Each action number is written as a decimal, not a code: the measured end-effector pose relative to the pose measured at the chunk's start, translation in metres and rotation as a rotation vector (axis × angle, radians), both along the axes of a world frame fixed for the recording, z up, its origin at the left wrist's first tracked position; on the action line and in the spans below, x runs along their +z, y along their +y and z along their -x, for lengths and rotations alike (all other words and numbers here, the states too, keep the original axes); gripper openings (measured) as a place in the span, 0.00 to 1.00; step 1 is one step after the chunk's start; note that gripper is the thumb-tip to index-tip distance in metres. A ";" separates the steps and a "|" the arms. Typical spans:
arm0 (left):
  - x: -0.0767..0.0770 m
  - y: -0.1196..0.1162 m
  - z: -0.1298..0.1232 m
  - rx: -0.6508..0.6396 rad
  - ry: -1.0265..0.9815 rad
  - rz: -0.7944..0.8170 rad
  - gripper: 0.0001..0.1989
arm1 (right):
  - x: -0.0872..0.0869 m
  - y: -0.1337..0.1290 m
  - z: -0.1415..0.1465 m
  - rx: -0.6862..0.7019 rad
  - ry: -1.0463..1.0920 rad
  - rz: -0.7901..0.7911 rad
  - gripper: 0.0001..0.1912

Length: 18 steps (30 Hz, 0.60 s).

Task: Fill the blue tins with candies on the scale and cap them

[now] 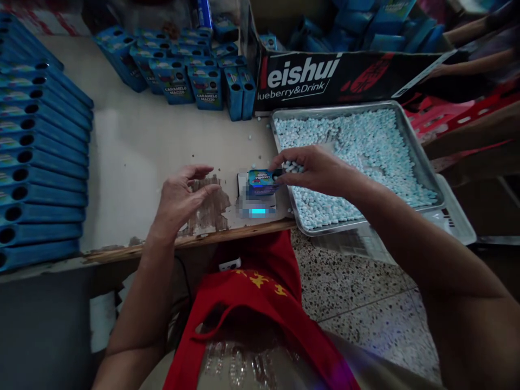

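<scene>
A small blue candy box [262,182] stands on a little digital scale [244,203] with a lit display near the table's front edge. My right hand [304,170] reaches over the tray's left rim, with its fingertips at the right side of this box. Its thumb and fingers are curled around several pale candies [290,165]; whether the fingertips touch the box I cannot tell. To the left of the scale, my left hand [179,197] hovers over the table with thumb and fingers apart, holding nothing. The metal tray [402,116] is spread with light blue and white candies [377,143].
Blue boxes with round holes [30,157] line the table's left side. More candy boxes [170,81] stand at the back. Behind the tray, a black carton [300,76] holds blue boxes. Another person's arm [475,65] shows at right. The wooden table edge [195,238] is worn.
</scene>
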<state>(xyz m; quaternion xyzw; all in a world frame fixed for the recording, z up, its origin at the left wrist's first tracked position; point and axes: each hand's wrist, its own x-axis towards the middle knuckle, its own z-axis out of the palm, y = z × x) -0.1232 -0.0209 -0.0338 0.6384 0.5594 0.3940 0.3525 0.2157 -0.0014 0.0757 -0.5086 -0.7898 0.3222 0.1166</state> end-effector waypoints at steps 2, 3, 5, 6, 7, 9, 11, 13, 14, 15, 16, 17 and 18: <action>0.001 -0.001 0.002 -0.007 0.009 0.029 0.22 | -0.005 0.000 0.000 0.006 -0.001 0.010 0.13; 0.003 -0.001 0.003 -0.008 0.018 0.046 0.23 | -0.007 -0.001 0.000 0.002 0.012 0.014 0.13; 0.006 -0.001 0.003 -0.004 0.035 0.074 0.23 | -0.010 -0.003 0.001 -0.018 0.057 0.021 0.11; 0.008 -0.001 0.003 -0.001 0.039 0.083 0.23 | -0.010 -0.004 0.001 -0.033 0.088 0.023 0.10; 0.009 -0.001 0.003 0.003 0.042 0.085 0.23 | -0.010 -0.005 0.001 -0.053 0.126 0.028 0.08; 0.010 -0.001 0.002 0.015 0.041 0.076 0.22 | -0.008 -0.006 -0.003 -0.123 0.233 0.059 0.07; 0.010 -0.003 0.000 0.030 0.035 0.063 0.21 | -0.010 -0.005 -0.016 -0.259 0.412 0.129 0.09; 0.011 -0.005 -0.003 0.054 0.022 0.036 0.18 | -0.019 -0.001 -0.041 -0.454 0.656 0.211 0.11; 0.012 -0.006 -0.006 0.068 0.015 0.012 0.16 | -0.028 0.001 -0.057 -0.565 0.778 0.237 0.10; 0.013 -0.007 -0.010 0.082 0.010 -0.020 0.15 | -0.039 0.002 -0.073 -0.673 0.886 0.246 0.10; 0.016 -0.008 -0.014 0.091 0.010 -0.062 0.13 | -0.052 0.003 -0.088 -0.770 0.967 0.234 0.09; 0.019 -0.009 -0.019 0.091 0.017 -0.112 0.12 | -0.066 0.002 -0.101 -0.834 1.021 0.196 0.09; 0.023 -0.009 -0.025 0.080 0.031 -0.165 0.11 | -0.079 -0.001 -0.112 -0.865 1.056 0.159 0.09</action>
